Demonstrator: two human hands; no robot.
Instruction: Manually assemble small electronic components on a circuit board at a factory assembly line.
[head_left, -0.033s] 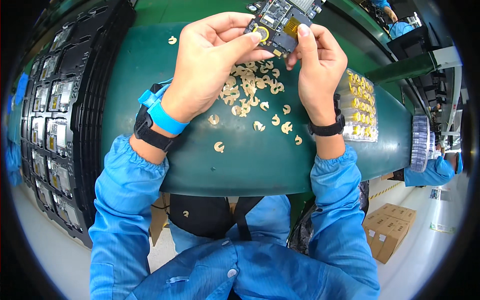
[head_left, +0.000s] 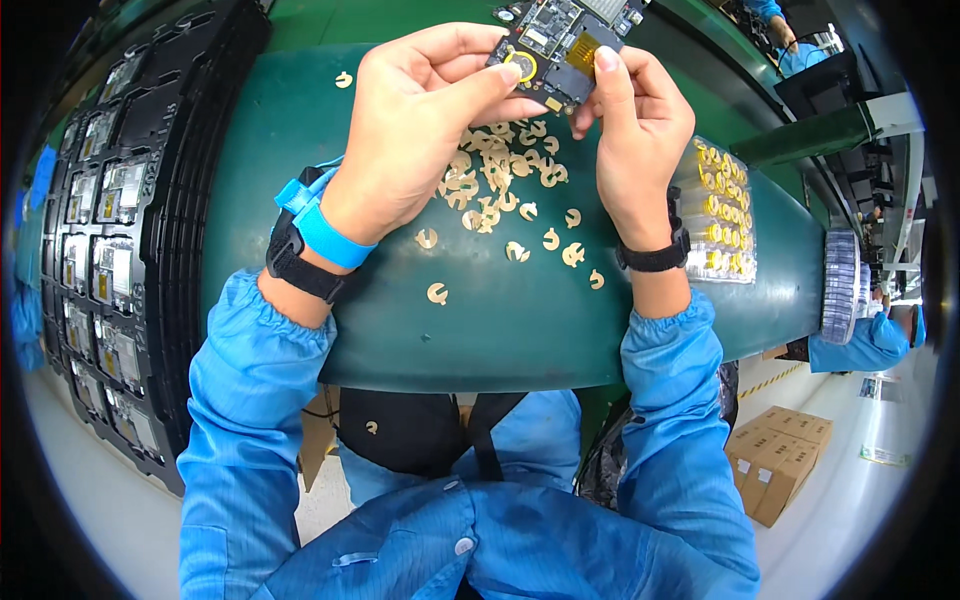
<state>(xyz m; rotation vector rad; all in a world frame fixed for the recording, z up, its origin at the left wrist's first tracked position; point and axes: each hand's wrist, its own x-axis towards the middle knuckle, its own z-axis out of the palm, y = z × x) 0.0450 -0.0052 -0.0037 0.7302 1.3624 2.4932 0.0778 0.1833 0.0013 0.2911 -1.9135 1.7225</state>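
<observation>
Both hands hold a dark circuit board (head_left: 545,75), tilted, above the far part of the green work surface. My left hand (head_left: 420,115) grips its left corner, the thumb pressing at a yellow-rimmed round part (head_left: 522,66), probably a coin cell. My right hand (head_left: 640,130) pinches the board's right edge, its thumb beside a patch of amber tape (head_left: 584,52). The board's upper end runs out of the picture. Below the hands lies a loose pile of small cream-coloured notched paper rings (head_left: 495,165), with several strewn nearer to me.
A clear tray of yellow-rimmed round parts (head_left: 722,215) sits on the green table (head_left: 480,340) to the right. On the left stands a tall stack of black trays (head_left: 150,250) holding circuit boards. Cardboard boxes (head_left: 780,460) rest on the floor at right; co-workers in blue sit beyond.
</observation>
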